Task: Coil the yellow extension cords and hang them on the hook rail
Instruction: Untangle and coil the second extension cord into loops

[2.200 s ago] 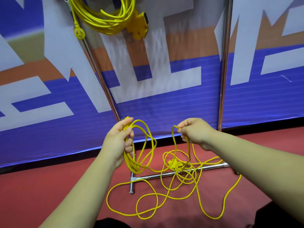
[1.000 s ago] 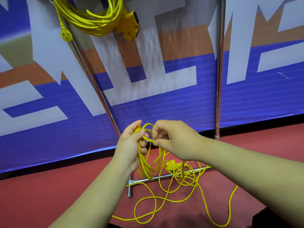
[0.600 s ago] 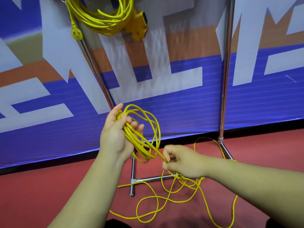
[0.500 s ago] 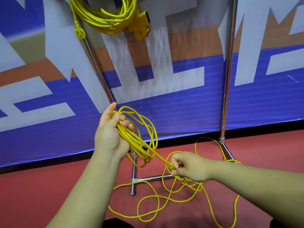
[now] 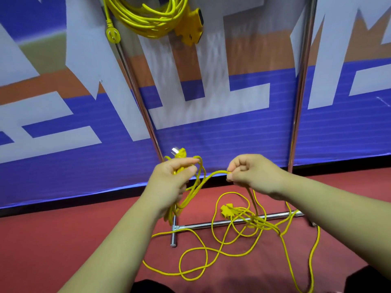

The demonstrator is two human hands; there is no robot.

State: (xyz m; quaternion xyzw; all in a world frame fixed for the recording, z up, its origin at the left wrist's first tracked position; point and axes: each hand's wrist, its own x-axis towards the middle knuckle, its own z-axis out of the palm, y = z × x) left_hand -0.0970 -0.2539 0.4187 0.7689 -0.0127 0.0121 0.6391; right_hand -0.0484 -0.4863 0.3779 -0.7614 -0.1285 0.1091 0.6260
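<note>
Noted at the chrome tube rack (image 5: 222,222): yellow extension cord (image 5: 211,250), thin, round and glossy, mostly slack in tangled loops on the red floor (image 5: 63,240), across and in front of the rack's base bar. Small socket block (image 5: 227,210) just beside that bar, among the loops. Left hand (image 5: 169,180) raised before the rack's left upright, fingers curled tight round a narrow bundle of gathered loops hanging below the palm; yellow plug (image 5: 179,153) with bright metal prongs protruding above the thumb. Right hand (image 5: 254,174) level with it, between the two uprights, thumb and forefinger pinching a single strand arching across from that bundle. Near the rack's top, hung coil (image 5: 148,20) in thick, even loops, flat round plug (image 5: 113,35) dangling at the left upright, boxy socket block (image 5: 190,26) with a lightning mark at the coil's right. Behind the rack, ribbed blue, white and orange banner (image 5: 211,134).
</note>
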